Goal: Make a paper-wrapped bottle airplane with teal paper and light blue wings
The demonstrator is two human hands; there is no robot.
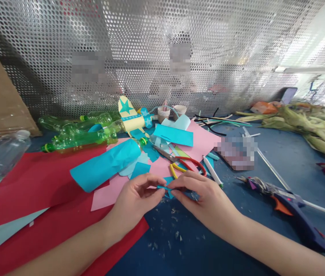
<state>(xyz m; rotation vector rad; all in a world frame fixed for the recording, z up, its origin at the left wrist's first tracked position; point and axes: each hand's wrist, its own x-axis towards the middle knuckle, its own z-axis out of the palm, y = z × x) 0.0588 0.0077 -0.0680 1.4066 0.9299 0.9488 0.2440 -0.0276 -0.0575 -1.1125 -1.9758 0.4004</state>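
My left hand [135, 199] and my right hand [202, 199] meet over the blue table, both pinching a small strip of blue paper [164, 187] between fingertips. Just behind them lie red-and-yellow-handled scissors [184, 163] on pink paper [199, 143]. A plastic bottle wrapped in blue paper [107, 166] lies to the left of my hands. A white pen [212, 171] rests beside the scissors.
Red paper sheets [36, 184] cover the left side. Green bottles [76, 138] and a yellow paper plane [132, 117] lie behind. A glue gun [289, 205] sits at right, a clear bottle [3, 153] at far left, and corn husks [309, 122] at back right. Perforated metal screen behind.
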